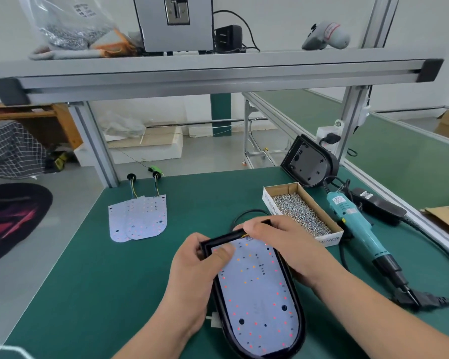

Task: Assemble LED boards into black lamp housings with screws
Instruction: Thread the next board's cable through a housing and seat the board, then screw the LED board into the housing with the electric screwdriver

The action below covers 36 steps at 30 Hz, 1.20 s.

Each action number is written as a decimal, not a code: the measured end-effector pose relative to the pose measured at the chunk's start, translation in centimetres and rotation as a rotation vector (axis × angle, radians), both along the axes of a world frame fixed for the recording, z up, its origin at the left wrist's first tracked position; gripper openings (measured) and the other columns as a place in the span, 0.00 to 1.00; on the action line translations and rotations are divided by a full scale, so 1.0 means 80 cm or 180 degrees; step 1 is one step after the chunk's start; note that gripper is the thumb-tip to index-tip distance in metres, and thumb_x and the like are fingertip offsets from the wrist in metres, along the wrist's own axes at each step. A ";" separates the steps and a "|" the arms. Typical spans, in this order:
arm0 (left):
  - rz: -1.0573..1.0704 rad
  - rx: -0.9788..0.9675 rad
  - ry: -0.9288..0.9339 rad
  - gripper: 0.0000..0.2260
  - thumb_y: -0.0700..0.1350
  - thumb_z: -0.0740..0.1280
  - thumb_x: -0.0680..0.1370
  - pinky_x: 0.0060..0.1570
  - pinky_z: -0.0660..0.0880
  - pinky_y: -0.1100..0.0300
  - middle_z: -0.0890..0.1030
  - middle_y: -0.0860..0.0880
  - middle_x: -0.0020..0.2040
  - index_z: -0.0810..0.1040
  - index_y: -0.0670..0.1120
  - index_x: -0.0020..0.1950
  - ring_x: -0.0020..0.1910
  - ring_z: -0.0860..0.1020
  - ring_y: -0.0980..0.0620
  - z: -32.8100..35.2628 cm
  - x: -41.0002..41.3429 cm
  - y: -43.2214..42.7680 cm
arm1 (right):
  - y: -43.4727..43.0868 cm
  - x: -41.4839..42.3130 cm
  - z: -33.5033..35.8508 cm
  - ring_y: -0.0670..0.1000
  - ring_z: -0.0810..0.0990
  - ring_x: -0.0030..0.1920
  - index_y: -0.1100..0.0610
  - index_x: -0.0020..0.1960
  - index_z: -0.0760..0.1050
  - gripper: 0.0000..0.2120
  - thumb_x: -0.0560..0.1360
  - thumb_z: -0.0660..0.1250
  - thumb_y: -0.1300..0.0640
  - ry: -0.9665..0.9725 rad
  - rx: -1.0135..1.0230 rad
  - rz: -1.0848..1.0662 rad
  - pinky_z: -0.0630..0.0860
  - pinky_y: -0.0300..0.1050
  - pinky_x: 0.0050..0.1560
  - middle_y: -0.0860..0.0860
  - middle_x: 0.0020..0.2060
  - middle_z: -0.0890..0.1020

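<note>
Both hands curl round the far end of the black lamp housing (300, 322) by the table's (114, 281) near edge; the left hand (192, 268) grips its left rim, thumb pressing the LED board (257, 294) seated inside; the right hand (283, 244) grips the far right corner; a screw box (301, 216) and electric screwdriver (358, 229) lie toward the right edge.

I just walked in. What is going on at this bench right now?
A person is seating an LED board in a black lamp housing on the green mat. The left hand grips the housing's edge with its thumb on the board; the right hand holds the far end. The electric screwdriver and the box of screws lie unused to the right. Two spare LED boards wait to the left.
</note>
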<state>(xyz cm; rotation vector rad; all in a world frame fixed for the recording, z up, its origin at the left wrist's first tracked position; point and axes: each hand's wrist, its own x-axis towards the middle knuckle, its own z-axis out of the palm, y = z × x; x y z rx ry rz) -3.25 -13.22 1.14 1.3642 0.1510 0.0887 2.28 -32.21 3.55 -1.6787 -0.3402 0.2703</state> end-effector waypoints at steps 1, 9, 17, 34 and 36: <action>0.0036 0.0072 -0.0021 0.23 0.57 0.80 0.64 0.45 0.71 0.46 0.76 0.45 0.39 0.75 0.42 0.44 0.40 0.73 0.47 -0.001 0.000 0.000 | 0.000 -0.001 0.001 0.51 0.79 0.48 0.66 0.53 0.80 0.36 0.71 0.74 0.32 -0.0024 0.0001 -0.0027 0.76 0.62 0.61 0.52 0.44 0.81; 0.0241 0.0603 0.0131 0.18 0.52 0.77 0.67 0.41 0.76 0.53 0.80 0.51 0.37 0.77 0.42 0.46 0.36 0.76 0.51 -0.002 0.005 -0.001 | 0.001 0.005 -0.011 0.52 0.85 0.47 0.63 0.51 0.85 0.17 0.74 0.76 0.48 0.0089 0.0302 -0.0130 0.82 0.47 0.51 0.63 0.49 0.87; 0.0013 0.0840 0.0292 0.22 0.56 0.77 0.69 0.44 0.75 0.51 0.81 0.50 0.40 0.79 0.40 0.49 0.39 0.77 0.50 -0.003 0.022 0.005 | -0.002 0.021 -0.023 0.49 0.86 0.54 0.51 0.48 0.88 0.04 0.79 0.75 0.53 -0.0116 -0.0014 -0.0383 0.80 0.38 0.55 0.49 0.50 0.89; 0.0344 0.4393 0.0281 0.06 0.50 0.65 0.84 0.46 0.78 0.50 0.77 0.51 0.52 0.81 0.52 0.51 0.46 0.78 0.48 -0.012 0.037 0.063 | -0.003 0.048 -0.040 0.50 0.85 0.55 0.50 0.51 0.86 0.03 0.80 0.74 0.55 -0.0112 -0.0367 -0.0562 0.79 0.46 0.59 0.46 0.50 0.88; 0.0339 0.4360 0.0271 0.06 0.49 0.65 0.85 0.48 0.79 0.49 0.78 0.51 0.52 0.80 0.51 0.51 0.47 0.78 0.47 -0.013 0.036 0.066 | -0.003 0.046 -0.041 0.46 0.85 0.53 0.48 0.52 0.86 0.03 0.79 0.75 0.54 -0.0166 -0.0417 -0.0533 0.79 0.45 0.57 0.44 0.50 0.88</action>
